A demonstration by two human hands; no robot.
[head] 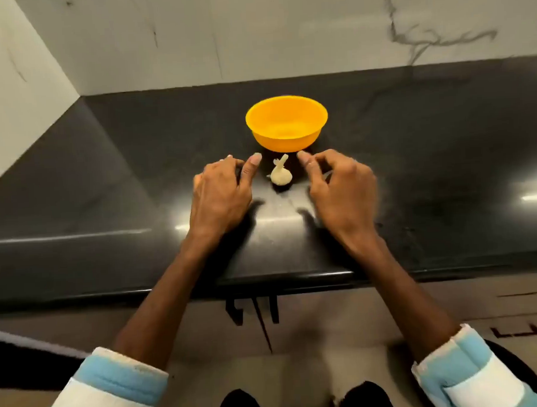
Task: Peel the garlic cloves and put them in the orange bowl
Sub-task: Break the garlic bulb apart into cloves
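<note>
Head view, looking down on a dark polished bench [428, 165]. Orange bowl [286, 142] stands upright on the bench, towards the back, roughly centred in view. One whole garlic bulb [281, 176], skin on, lies on the bench just in front of the bowl, on the near side, its stalk tilted up towards the bowl's wall; bulb and bowl look close but apart. Left hand [220, 193] is just left of the bulb, palm down, fingers loosely bent, thumb stretched towards the bulb, and it holds nothing. Right hand [340, 191] is just right of the bulb, palm down, fingers loosely curled, its foremost fingertip near the base of the bowl, and it too holds nothing. Neither hand touches the bulb: a gap of dark bench shows on each side. Cannot tell whether the fingertips rest on the bench or sit just above it; shadows fall under both palms. Both forearms reach in over the near edge of the bench, with blue-and-white striped sleeves [115, 382] pushed back. Behind the bench rises a pale veined wall [253, 34]. Tiled floor [328, 330] shows below the bench edge.
</note>
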